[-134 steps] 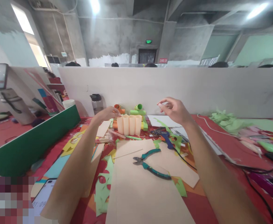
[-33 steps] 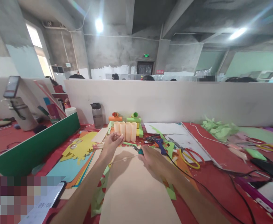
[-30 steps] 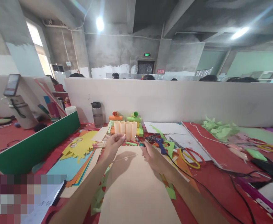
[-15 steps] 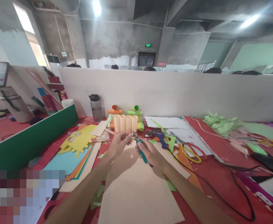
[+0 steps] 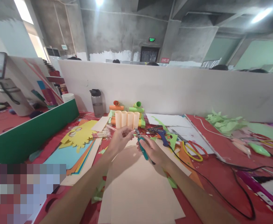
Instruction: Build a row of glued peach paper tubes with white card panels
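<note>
My right hand (image 5: 153, 150) is closed around teal-handled pliers (image 5: 142, 147), their metal jaws pointing up and away from me. Just left of the jaws, my left hand (image 5: 122, 138) is pinched shut; whatever lies between its fingertips is too small to make out. Both hands hover over large cream paper sheets (image 5: 139, 186). Beyond them stands a row of several upright cream paper tubes (image 5: 127, 119). Behind these, orange paper rolls (image 5: 116, 108) and green paper rolls (image 5: 136, 109) are stacked.
Right of my hands lie a blue glue gun (image 5: 162, 137) with a black cord and scissors (image 5: 192, 151). To the left are a yellow paper cutout (image 5: 84, 137), coloured sheets (image 5: 68, 157) and a green board (image 5: 34, 132). A water bottle (image 5: 96, 102) stands by the white partition (image 5: 173, 88).
The whole view has shifted slightly. The jaws of the pliers now sit closer to my left fingertips, and the handles look a little more spread. Both hands keep their grips.
</note>
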A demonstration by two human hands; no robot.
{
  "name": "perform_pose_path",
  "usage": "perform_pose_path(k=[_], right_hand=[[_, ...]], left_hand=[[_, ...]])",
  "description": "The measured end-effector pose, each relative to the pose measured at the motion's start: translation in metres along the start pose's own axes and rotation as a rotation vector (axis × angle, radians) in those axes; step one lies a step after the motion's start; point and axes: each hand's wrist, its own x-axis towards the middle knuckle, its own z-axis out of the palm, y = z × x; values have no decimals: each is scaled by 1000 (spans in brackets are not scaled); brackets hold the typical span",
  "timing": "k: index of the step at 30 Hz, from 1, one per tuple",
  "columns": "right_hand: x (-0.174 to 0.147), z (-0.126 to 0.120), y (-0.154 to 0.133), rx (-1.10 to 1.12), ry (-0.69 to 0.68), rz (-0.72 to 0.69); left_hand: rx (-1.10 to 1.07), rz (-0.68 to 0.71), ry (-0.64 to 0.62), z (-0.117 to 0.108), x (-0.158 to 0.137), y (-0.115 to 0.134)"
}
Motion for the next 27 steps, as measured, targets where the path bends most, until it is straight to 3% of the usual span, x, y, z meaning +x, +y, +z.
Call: perform_pose_path(k=[20,27], right_hand=[[-2,4,-6,-65,6,-19],[-8,10,-18,-182,89,-41]], left_hand=[[131,26,-18,-6,-3,11],[369,135,-21,-7,-7,17]])
